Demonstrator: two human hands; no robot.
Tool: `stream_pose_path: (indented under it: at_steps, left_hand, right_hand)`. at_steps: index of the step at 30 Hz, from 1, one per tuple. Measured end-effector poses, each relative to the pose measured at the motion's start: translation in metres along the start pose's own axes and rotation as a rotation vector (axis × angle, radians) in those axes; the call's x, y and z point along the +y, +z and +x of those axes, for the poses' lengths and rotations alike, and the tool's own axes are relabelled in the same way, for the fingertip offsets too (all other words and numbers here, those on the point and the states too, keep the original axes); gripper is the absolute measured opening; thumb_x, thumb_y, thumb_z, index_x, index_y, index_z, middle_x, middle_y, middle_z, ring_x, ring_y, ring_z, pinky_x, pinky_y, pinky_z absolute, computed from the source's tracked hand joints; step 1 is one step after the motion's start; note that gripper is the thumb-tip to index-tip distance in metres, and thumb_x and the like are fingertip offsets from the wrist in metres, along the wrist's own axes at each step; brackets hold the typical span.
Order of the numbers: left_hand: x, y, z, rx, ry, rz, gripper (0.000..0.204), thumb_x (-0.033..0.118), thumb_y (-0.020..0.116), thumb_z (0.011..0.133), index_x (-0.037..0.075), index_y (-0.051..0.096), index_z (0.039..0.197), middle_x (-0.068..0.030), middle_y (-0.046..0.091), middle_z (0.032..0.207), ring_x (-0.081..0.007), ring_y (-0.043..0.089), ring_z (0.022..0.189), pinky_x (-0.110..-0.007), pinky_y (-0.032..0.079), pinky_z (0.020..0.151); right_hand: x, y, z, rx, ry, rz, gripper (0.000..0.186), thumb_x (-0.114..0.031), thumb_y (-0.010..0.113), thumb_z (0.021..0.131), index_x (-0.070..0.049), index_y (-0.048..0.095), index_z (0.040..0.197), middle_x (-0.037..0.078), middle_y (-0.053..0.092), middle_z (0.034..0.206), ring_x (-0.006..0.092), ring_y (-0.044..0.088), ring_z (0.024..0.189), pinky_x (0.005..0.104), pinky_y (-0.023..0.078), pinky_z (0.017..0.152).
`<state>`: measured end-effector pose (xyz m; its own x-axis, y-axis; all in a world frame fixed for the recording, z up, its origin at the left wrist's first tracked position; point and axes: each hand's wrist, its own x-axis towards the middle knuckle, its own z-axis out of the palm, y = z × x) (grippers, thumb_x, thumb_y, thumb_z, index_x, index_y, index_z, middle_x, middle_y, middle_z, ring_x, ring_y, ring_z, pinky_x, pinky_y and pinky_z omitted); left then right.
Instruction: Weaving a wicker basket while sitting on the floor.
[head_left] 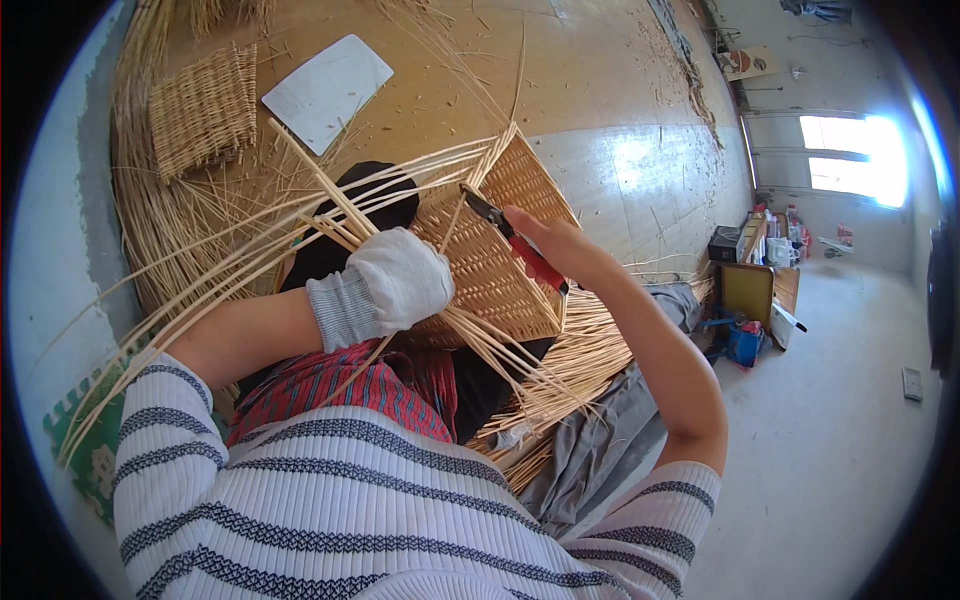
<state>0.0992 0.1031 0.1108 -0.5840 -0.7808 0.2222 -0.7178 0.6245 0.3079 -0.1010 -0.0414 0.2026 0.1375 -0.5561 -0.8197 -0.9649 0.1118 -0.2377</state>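
Note:
A woven wicker basket (480, 270) rests tilted across my lap, long loose wicker rods (240, 215) sticking out from its rim to the left. My left hand (405, 278), in a pale knitted glove, is closed around a bunch of these rods at the basket's near left edge. Bare, my right hand (552, 243) grips pruning shears (515, 238) with red handles. Their dark blades point up and left, beside a rod over the basket wall. Whether the blades touch that rod I cannot tell. The glove hides part of the bunch.
A flat woven wicker panel (205, 108) and a white board (328, 90) lie at the far left among loose rods. A bundle of rods (590, 350) lies right of my lap beside grey cloth (590, 450). Boxes and a blue item (745, 342) stand farther right.

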Motion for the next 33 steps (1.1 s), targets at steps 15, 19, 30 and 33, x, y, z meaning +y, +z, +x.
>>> stream_pose_path:
  at_steps: [15,19,30,33]
  left_hand:
    - [-0.323,-0.148,-0.281,0.262,-1.248,0.64,0.045,0.031,0.049,0.096,0.015,0.049,0.138,-0.0236,0.065,0.111,-0.0436,0.063,0.098,-0.05,0.05,0.085]
    - [-0.317,-0.064,-0.373,0.704,-1.842,0.198,0.058,0.051,0.049,0.096,0.007,0.055,0.133,-0.0283,0.061,0.123,-0.0452,0.056,0.116,-0.05,0.044,0.099]
    - [-0.112,0.173,-0.467,0.096,-2.571,-0.427,0.071,0.05,0.062,0.09,0.016,0.04,0.148,-0.0161,0.037,0.152,-0.0338,0.042,0.136,-0.051,0.042,0.106]
    - [-0.125,0.104,-0.416,0.332,-2.563,-0.243,0.077,0.044,0.072,0.084,0.019,0.038,0.149,-0.0215,0.037,0.151,-0.037,0.045,0.132,-0.051,0.043,0.106]
  right_hand:
    - [0.102,0.042,-0.149,0.382,-0.616,0.8,0.085,-0.072,0.051,0.087,0.01,0.058,0.106,0.009,0.058,0.07,0.0163,0.056,0.058,0.0275,0.043,0.052]
    - [0.108,0.093,-0.132,0.578,-0.32,0.825,0.077,-0.067,0.04,0.094,0.006,0.06,0.105,0.008,0.057,0.067,0.0153,0.05,0.056,0.0262,0.037,0.052]
    - [0.087,0.138,-0.093,0.398,-0.327,0.758,0.074,-0.064,0.035,0.099,0.005,0.06,0.108,0.009,0.058,0.067,0.0157,0.053,0.059,0.0256,0.038,0.052]
    - [0.092,0.128,-0.081,0.455,-0.337,0.766,0.077,-0.066,0.035,0.098,0.004,0.057,0.123,0.008,0.057,0.067,0.0154,0.053,0.058,0.026,0.04,0.051]
